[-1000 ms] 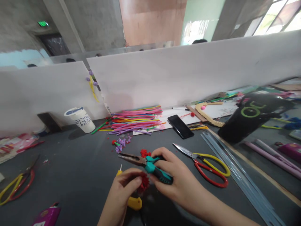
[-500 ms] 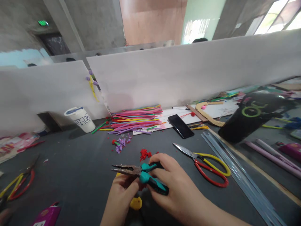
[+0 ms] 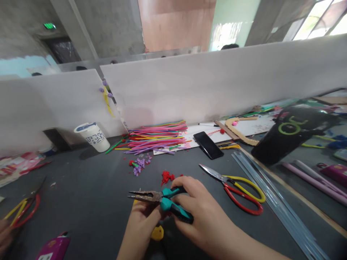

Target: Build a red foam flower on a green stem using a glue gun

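Note:
My right hand [image 3: 202, 213] is wrapped round the teal handles of a pair of long-nose pliers [image 3: 159, 200], whose rusty jaws point left, slightly apart. My left hand [image 3: 141, 224] sits just under the pliers with its fingers pinched on a small red fuzzy piece, mostly hidden behind the plier handles. A yellow-handled tool [image 3: 157, 233] lies on the dark table [image 3: 89, 195] beneath my left hand. Red scraps [image 3: 166, 177] lie just beyond the pliers.
Red-and-yellow scissors [image 3: 238, 187] lie to the right, another pair [image 3: 20, 213] at far left. A pile of coloured pipe cleaners [image 3: 157, 139], a phone [image 3: 208, 145], a paper cup [image 3: 92, 137], purple scraps [image 3: 139, 165] and a black bag [image 3: 290, 133] stand behind. White partition boards [image 3: 217, 83] close off the back.
The pliers have swung left and lower, and their jaws have parted slightly. My left hand has drawn in under them, hiding most of the red piece and the yellow tool.

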`<action>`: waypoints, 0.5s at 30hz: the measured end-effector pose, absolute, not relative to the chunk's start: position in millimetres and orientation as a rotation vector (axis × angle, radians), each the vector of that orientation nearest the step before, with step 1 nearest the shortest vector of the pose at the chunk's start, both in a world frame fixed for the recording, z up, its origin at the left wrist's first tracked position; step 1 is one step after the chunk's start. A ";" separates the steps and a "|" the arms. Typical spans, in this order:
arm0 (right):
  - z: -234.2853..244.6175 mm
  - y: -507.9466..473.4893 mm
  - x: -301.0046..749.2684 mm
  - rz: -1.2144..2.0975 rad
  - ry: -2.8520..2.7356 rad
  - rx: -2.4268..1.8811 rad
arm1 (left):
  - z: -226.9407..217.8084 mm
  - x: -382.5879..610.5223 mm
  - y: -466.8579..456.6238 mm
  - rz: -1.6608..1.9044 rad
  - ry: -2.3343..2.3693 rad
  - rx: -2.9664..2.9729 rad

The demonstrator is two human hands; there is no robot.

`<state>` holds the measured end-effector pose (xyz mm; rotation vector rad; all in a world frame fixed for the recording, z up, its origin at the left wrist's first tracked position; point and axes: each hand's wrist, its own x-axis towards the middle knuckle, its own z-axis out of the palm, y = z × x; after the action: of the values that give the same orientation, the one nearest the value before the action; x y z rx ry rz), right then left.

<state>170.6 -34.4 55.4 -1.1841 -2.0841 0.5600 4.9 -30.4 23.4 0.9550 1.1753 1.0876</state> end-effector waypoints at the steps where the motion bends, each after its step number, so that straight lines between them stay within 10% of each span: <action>1: 54.7 -34.4 170.4 0.553 -2.079 -1.183 | 24.0 5.2 -30.6 1.081 1.166 0.945; 15: 49.7 -33.5 164.9 0.343 -2.089 -1.184 | 19.5 7.4 -29.6 1.149 1.231 0.981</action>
<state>164.9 -33.5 49.7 -1.1842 -2.0893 0.3427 7.4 -29.6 19.5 0.9814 1.2306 1.1492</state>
